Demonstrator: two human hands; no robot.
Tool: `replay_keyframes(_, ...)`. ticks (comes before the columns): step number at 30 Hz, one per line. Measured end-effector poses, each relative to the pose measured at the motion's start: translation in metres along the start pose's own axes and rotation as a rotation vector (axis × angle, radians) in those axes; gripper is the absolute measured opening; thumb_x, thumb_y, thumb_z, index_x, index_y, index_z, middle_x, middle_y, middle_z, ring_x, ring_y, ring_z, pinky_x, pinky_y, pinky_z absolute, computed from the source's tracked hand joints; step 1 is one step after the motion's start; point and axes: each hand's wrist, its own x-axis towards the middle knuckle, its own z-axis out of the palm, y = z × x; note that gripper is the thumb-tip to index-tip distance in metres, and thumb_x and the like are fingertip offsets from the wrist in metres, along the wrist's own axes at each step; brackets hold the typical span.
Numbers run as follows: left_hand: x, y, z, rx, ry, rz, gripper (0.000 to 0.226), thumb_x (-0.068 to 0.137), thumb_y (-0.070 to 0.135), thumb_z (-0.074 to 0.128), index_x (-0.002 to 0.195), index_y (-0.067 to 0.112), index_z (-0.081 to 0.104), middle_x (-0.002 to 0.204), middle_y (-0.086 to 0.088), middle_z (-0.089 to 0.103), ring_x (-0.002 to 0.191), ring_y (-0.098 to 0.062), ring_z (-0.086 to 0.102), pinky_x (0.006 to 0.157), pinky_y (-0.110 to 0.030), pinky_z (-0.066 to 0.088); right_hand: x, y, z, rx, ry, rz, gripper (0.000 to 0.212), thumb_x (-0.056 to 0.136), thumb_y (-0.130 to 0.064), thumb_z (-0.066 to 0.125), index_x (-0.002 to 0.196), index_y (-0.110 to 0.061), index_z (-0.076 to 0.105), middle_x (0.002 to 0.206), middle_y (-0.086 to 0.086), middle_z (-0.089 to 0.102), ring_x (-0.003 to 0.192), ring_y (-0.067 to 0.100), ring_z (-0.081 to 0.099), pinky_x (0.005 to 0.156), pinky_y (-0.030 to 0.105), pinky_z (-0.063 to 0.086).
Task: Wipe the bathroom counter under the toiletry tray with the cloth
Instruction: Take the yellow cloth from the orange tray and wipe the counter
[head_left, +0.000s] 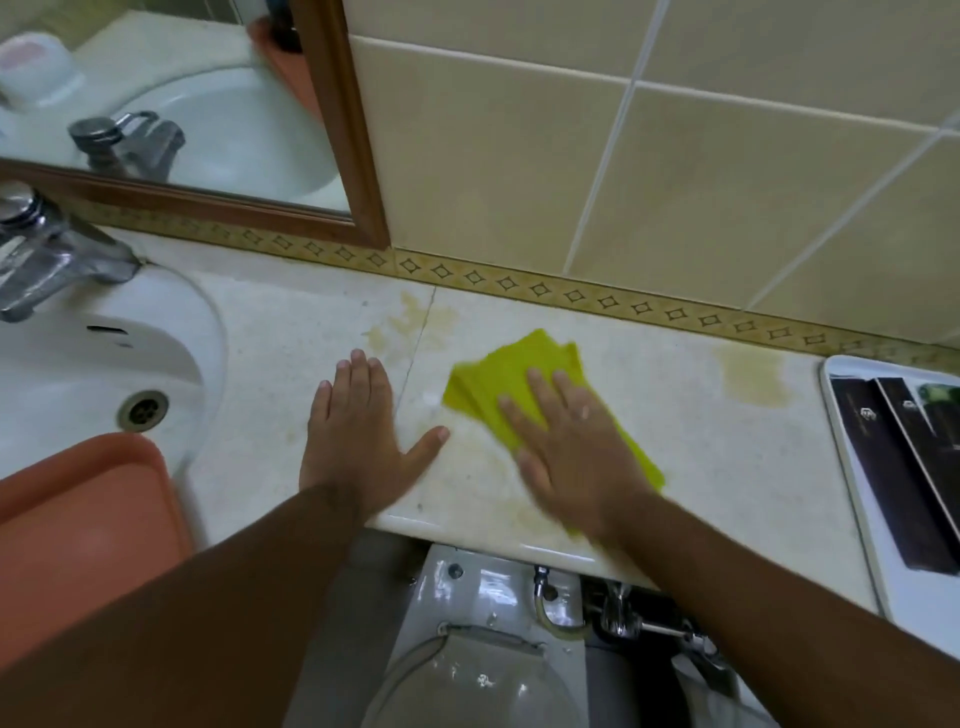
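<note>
A yellow-green cloth lies flat on the pale stone counter. My right hand presses down on the cloth with fingers spread, blurred by motion. My left hand rests flat on the bare counter to the left of the cloth, fingers apart, holding nothing. A white toiletry tray with dark boxes sits at the far right of the counter. Yellowish stains mark the counter near the back seam and to the right.
A white sink with a chrome tap is at the left. An orange-pink tray overlaps the sink's front. A wood-framed mirror and tiled wall stand behind. A toilet sits below the counter edge.
</note>
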Motion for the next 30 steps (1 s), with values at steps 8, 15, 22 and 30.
replay_keyframes(8,0.002,-0.001,0.001,-0.013,0.000,0.009,0.111,0.080,0.086,0.013,0.155,0.005,0.013,0.164,-0.017,0.012,0.151,-0.031,0.012,0.122,-0.047,0.015,-0.035,0.095,-0.016,0.055,0.047,0.331,0.060,0.088,-0.048,0.031,0.137,-0.023,0.055,0.150,0.020,0.042,0.133,0.044,0.040,0.104,0.052,0.038)
replay_keyframes(15,0.000,-0.001,-0.004,-0.017,-0.025,0.019,0.111,0.080,0.084,0.016,0.155,0.002,0.011,0.164,-0.018,0.010,0.151,-0.031,0.010,0.122,-0.048,0.013,-0.034,-0.015,0.004,0.026,0.000,0.004,0.062,0.095,-0.046,0.035,0.155,-0.037,0.020,0.164,0.014,0.016,0.148,0.044,0.018,0.117,0.056,0.020)
replay_keyframes(22,0.000,-0.001,-0.002,-0.023,-0.009,0.020,0.110,0.081,0.084,0.013,0.155,0.004,0.011,0.164,-0.017,0.009,0.152,-0.031,0.009,0.122,-0.047,0.012,-0.072,0.109,-0.002,0.061,-0.019,0.352,0.056,0.099,-0.049,0.023,0.154,-0.043,0.012,0.166,0.011,0.009,0.150,0.039,0.009,0.118,0.052,0.017)
replay_keyframes(30,0.013,-0.024,-0.016,-0.065,-0.110,0.117,0.086,0.092,0.059,0.014,0.156,0.005,-0.002,0.165,-0.015,-0.008,0.152,-0.030,-0.009,0.122,-0.043,-0.006,-0.039,-0.036,-0.001,0.021,-0.013,-0.150,0.059,0.094,-0.046,0.034,0.152,-0.041,0.025,0.163,0.013,0.022,0.147,0.043,0.024,0.117,0.056,0.022)
